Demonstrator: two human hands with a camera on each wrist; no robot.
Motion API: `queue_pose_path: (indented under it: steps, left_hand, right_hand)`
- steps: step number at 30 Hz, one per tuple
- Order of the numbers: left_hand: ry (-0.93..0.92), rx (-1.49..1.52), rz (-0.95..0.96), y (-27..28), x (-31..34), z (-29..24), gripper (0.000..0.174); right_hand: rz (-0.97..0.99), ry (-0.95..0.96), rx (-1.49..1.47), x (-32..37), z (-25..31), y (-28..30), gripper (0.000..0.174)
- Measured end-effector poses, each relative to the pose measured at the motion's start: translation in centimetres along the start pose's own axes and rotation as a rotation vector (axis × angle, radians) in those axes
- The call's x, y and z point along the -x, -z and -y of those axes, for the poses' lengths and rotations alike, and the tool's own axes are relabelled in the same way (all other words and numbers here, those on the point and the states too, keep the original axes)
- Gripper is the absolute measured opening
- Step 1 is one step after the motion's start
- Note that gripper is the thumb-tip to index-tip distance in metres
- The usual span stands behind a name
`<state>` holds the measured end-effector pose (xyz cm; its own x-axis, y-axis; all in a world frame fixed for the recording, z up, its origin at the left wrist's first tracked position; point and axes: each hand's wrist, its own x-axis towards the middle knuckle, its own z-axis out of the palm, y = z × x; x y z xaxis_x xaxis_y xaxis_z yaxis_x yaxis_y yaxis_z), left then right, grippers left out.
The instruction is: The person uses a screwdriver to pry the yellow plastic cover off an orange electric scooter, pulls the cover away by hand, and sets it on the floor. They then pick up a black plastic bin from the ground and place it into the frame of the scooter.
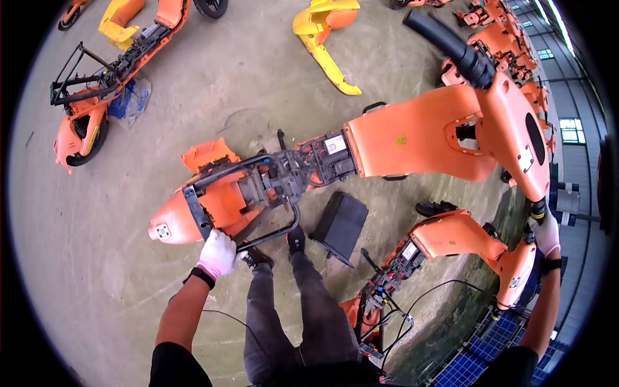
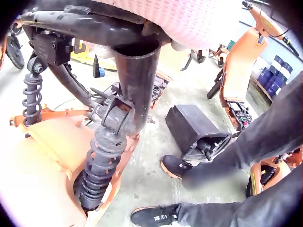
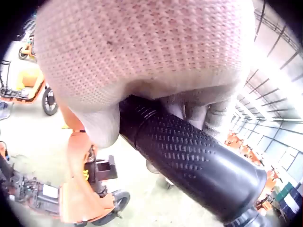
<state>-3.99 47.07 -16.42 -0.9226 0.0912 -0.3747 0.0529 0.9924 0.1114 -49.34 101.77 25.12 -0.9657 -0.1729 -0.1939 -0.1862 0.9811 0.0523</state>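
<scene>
A partly stripped orange scooter [image 1: 419, 132] stretches across the head view, its seat gone and its black rear frame [image 1: 271, 235] bare. My gloved left hand [image 1: 218, 253] grips the rear end of that frame. Below the frame tube, the left wrist view shows a coil-spring shock absorber [image 2: 102, 161]. At the scooter's front, my gloved right hand [image 1: 547, 233] holds the near handlebar grip [image 3: 180, 146], a black textured rubber one, with thumb and fingers around it. The opposite handlebar grip [image 1: 445, 45] points away to the upper left.
A black box [image 1: 340, 222] stands on the floor by my feet. Close on the right is another stripped orange scooter [image 1: 451, 235], with a black cable across it. Farther off lie a yellow body panel [image 1: 319, 48] and another scooter [image 1: 90, 103]. Blue crates [image 1: 493, 342] stand at lower right.
</scene>
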Motion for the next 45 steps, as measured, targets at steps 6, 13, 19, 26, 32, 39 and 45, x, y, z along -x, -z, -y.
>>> queue_pose_path:
  steps: [6, 13, 19, 26, 32, 39, 45]
  left_hand:
    - [-0.029, -0.005, -0.057, 1.1, -0.4, 1.1, 0.05]
    - [-0.059, 0.068, -0.054, 0.7, -0.5, 2.1, 0.048]
    - [-0.058, 0.098, -0.035, 0.1, -0.4, 1.5, 0.046]
    - [-0.007, 0.031, 0.023, 1.0, -0.8, 0.8, 0.047]
    - [0.019, 0.021, -0.002, 1.5, -0.6, 0.3, 0.046]
    - [0.122, 0.073, 0.024, 1.8, -0.6, -1.6, 0.044]
    - [0.192, -0.038, 0.155, 1.8, -0.8, -3.1, 0.048]
  right_hand:
    - [-0.012, -0.082, -0.198, 7.4, 6.4, -4.8, 0.023]
    - [-0.038, -0.438, -1.614, 11.7, 25.9, -13.8, 0.02]
    - [-0.062, -0.463, -1.607, 12.7, 24.9, -14.8, 0.017]
    - [-0.048, -0.375, -1.679, 12.1, 24.9, -15.3, 0.017]
    - [-0.007, -0.289, -1.756, 11.5, 24.2, -15.8, 0.022]
    - [0.023, -0.296, -1.789, 11.1, 23.3, -16.0, 0.027]
    - [0.115, -0.268, -1.85, 10.7, 20.9, -17.0, 0.032]
